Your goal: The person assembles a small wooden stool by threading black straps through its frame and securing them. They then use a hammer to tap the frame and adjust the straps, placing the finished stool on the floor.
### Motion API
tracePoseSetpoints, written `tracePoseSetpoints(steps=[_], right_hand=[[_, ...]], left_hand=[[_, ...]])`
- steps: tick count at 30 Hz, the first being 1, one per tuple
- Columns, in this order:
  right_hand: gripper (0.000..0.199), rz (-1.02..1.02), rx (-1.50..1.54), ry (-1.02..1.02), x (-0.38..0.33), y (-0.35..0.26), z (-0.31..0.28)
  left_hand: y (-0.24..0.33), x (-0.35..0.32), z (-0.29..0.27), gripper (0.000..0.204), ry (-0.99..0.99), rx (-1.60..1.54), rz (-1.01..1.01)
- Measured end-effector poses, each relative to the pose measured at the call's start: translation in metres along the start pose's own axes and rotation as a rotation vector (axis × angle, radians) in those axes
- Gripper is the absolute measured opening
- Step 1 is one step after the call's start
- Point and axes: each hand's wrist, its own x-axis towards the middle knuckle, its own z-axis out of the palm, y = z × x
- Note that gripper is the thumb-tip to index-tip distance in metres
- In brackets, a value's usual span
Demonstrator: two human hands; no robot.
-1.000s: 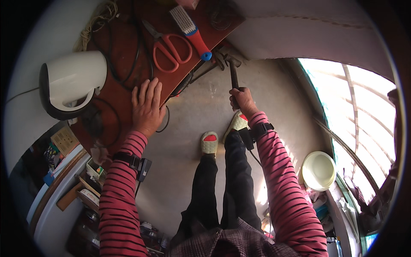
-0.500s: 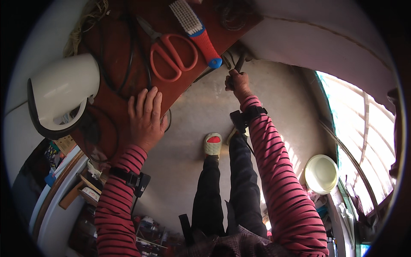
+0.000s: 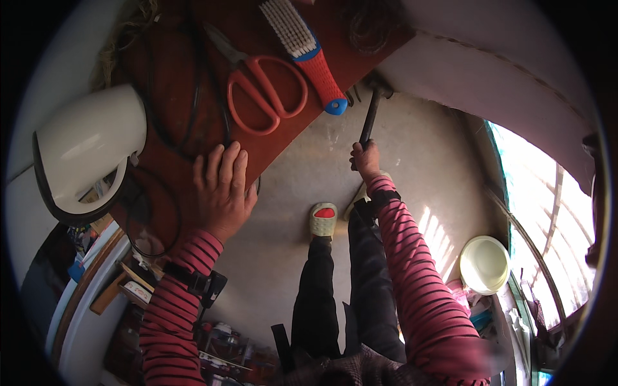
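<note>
The right hand (image 3: 365, 161) is closed in a fist around the lower end of a dark hammer handle (image 3: 369, 122), arm stretched far out over the concrete floor (image 3: 412, 167). The handle runs up and away from the fist to a dark head (image 3: 378, 83) that sits just off the far right corner of the red-brown table (image 3: 174, 167), close under its edge; whether the head touches the table cannot be told. The tool looks stiff and top-heavy, so I judge a grip low on the handle, as here, gives swing, while a hold nearer the head would give more control. The handle seems plain and dark, possibly smooth, so a firm wrap matters.

The left hand (image 3: 222, 186) lies flat and open, palm down, on the near edge of the table, gripping nothing. Just beyond its fingers lie red-handled scissors (image 3: 264, 87), and to their right a scrubbing brush with a red and blue handle (image 3: 309, 55). A black cable (image 3: 193, 83) loops across the table, and a large white curved pipe elbow (image 3: 87, 154) sits at the left. On the floor far right is 1 pale round basin (image 3: 484, 264).
</note>
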Motion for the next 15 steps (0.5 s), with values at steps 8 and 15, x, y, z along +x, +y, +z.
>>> tracePoseSetpoints(steps=[8, 15], right_hand=[[0.038, -0.092, -0.222, 0.026, 0.033, 0.071, 0.040], [0.047, -0.282, -0.364, 0.112, 0.056, 0.086, 0.084]], left_hand=[[-0.003, 0.000, -0.002, 0.073, -0.039, 0.031, 0.024], [-0.004, 0.000, -0.004, 0.078, -0.074, 0.081, 0.103]])
